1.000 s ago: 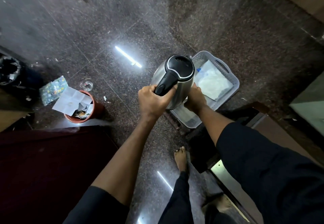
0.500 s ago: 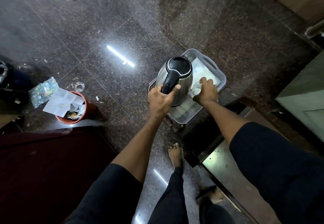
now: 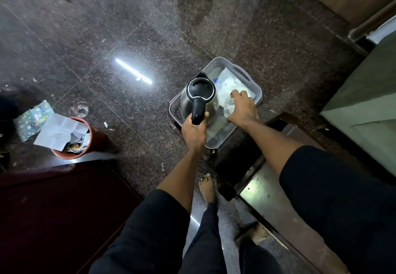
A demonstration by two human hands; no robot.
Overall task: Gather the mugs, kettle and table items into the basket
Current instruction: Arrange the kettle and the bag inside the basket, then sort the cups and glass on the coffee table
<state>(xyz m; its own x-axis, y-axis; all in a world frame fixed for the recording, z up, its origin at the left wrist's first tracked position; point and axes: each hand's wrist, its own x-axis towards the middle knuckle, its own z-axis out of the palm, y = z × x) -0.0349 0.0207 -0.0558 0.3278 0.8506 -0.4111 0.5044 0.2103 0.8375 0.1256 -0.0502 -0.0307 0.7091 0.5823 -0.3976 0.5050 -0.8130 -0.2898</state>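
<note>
Steel kettle [image 3: 198, 100] with black lid and black handle, upright over the left end of the grey basket [image 3: 256, 87]. Left hand [image 3: 194, 132] reaches forward, arm straight, fingers wrapped round the handle. Right hand [image 3: 241, 107] just beside, curled on a clear glass [image 3: 228, 104] inside the basket, white paper beyond it

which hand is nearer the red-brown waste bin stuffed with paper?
Left. The left hand grips the steel kettle's black handle, on the side toward the red-brown waste bin. The right hand, holding a clear glass over the grey plastic basket, is farther.
</note>
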